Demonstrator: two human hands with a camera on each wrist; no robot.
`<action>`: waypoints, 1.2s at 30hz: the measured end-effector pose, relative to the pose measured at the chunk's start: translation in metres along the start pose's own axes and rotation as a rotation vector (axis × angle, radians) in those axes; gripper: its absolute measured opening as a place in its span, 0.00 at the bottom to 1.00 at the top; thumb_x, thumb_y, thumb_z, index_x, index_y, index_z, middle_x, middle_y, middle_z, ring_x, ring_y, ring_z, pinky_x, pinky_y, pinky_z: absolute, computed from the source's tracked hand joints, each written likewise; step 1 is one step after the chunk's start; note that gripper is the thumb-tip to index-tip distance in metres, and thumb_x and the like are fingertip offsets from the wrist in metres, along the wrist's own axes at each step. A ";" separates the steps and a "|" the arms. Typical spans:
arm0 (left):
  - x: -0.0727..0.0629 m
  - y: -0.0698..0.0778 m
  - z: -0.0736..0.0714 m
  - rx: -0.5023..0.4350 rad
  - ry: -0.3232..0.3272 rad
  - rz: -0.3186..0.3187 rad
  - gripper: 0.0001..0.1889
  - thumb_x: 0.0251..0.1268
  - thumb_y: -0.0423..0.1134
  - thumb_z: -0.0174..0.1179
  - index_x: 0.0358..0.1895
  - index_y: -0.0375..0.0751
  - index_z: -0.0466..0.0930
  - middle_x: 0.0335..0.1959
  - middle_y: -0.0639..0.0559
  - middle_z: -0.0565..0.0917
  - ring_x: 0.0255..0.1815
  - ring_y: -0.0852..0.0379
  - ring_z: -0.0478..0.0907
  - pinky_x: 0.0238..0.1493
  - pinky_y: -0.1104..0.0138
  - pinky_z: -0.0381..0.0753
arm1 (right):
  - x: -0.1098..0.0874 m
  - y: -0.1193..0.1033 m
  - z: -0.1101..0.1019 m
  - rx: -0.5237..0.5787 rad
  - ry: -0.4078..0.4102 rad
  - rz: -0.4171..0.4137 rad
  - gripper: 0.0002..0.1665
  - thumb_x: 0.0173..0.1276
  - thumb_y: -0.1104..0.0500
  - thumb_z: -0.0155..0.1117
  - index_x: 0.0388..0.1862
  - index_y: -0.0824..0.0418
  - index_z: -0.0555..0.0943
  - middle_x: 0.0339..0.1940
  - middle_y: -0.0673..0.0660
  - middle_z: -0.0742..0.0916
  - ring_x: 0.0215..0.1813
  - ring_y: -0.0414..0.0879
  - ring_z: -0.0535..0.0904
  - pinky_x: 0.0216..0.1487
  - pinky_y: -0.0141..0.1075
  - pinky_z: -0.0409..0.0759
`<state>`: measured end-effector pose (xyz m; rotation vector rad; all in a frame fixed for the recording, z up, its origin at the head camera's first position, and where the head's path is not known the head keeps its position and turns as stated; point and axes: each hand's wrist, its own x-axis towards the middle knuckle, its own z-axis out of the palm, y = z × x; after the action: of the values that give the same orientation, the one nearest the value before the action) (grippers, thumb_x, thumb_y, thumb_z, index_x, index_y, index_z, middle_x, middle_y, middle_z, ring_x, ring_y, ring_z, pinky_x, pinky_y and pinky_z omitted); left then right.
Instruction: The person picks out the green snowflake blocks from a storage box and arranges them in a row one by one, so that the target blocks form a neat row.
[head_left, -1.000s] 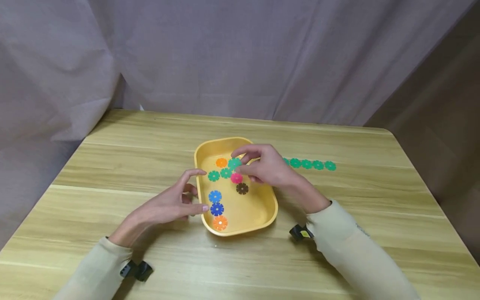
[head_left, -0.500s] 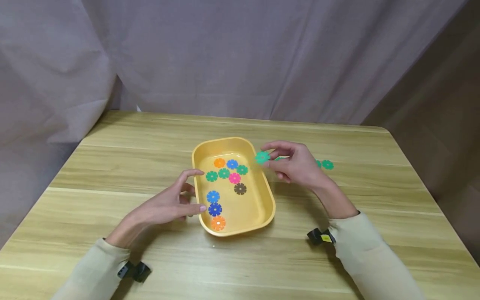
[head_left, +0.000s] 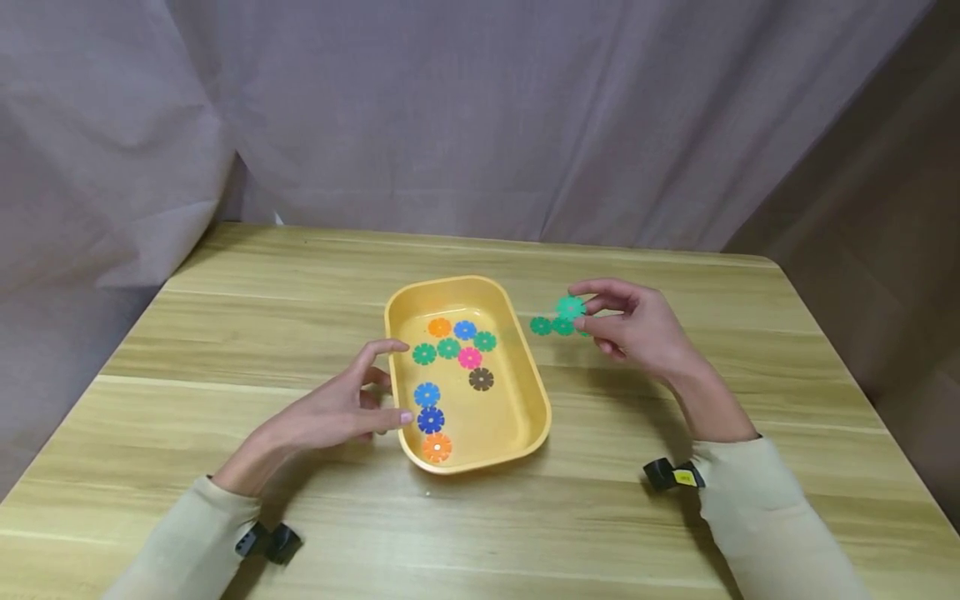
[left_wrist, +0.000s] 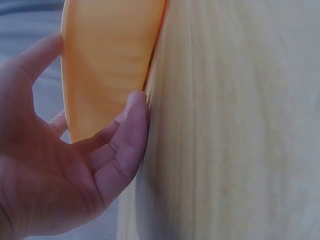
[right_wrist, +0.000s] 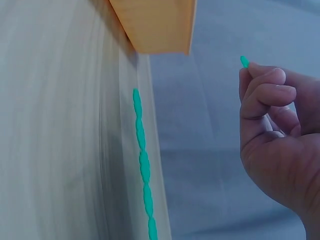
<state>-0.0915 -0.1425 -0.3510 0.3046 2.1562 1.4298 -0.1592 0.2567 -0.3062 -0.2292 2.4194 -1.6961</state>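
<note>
My right hand (head_left: 637, 329) pinches a green notched plastic disc (head_left: 572, 307) between thumb and fingertips, held up above the table right of the tray. Beneath it lies a row of green discs (head_left: 541, 326), partly hidden by the hand; the right wrist view shows this green row (right_wrist: 144, 167) edge-on along the table, with the held disc (right_wrist: 244, 61) at the fingertips. My left hand (head_left: 341, 404) grips the left side of a yellow plastic tray (head_left: 537, 375), thumb and index fingertip over its rim. In the left wrist view, other fingers (left_wrist: 132, 127) lie against the tray's outer wall (left_wrist: 107, 60).
Loose notched discs lie in the tray: orange (head_left: 437, 447), dark blue (head_left: 431, 419), light blue (head_left: 427, 394), pink (head_left: 470, 357), brown (head_left: 482, 379) and several green (head_left: 448, 348). The wooden table (head_left: 315, 275) ends at a grey curtain (head_left: 420, 125).
My right hand has lifted a green disc out of the tray and carried it right, over the green row. The left hand keeps its place on the tray.
</note>
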 end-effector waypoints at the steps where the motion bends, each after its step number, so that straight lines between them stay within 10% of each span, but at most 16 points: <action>1: 0.000 0.000 0.000 0.001 -0.002 0.003 0.48 0.66 0.48 0.74 0.81 0.62 0.50 0.65 0.32 0.70 0.43 0.46 0.84 0.39 0.55 0.86 | -0.001 0.002 -0.003 -0.004 0.006 -0.004 0.24 0.70 0.64 0.74 0.64 0.60 0.81 0.37 0.49 0.84 0.20 0.39 0.72 0.19 0.30 0.69; 21: 0.000 0.000 0.000 -0.010 0.000 0.013 0.48 0.66 0.47 0.74 0.81 0.61 0.50 0.63 0.31 0.71 0.41 0.46 0.84 0.38 0.55 0.86 | -0.008 0.018 -0.063 -0.024 0.153 0.020 0.23 0.72 0.59 0.74 0.64 0.54 0.82 0.36 0.42 0.86 0.22 0.38 0.73 0.20 0.30 0.70; 36: -0.001 -0.001 0.000 -0.009 -0.003 0.023 0.47 0.67 0.47 0.74 0.81 0.62 0.50 0.63 0.31 0.71 0.40 0.46 0.84 0.37 0.55 0.86 | -0.009 0.034 -0.091 0.169 0.188 0.049 0.20 0.70 0.65 0.75 0.58 0.50 0.86 0.35 0.44 0.88 0.21 0.40 0.74 0.20 0.30 0.68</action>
<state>-0.0906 -0.1428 -0.3515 0.3285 2.1497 1.4503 -0.1719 0.3532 -0.3076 0.0139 2.3659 -1.9669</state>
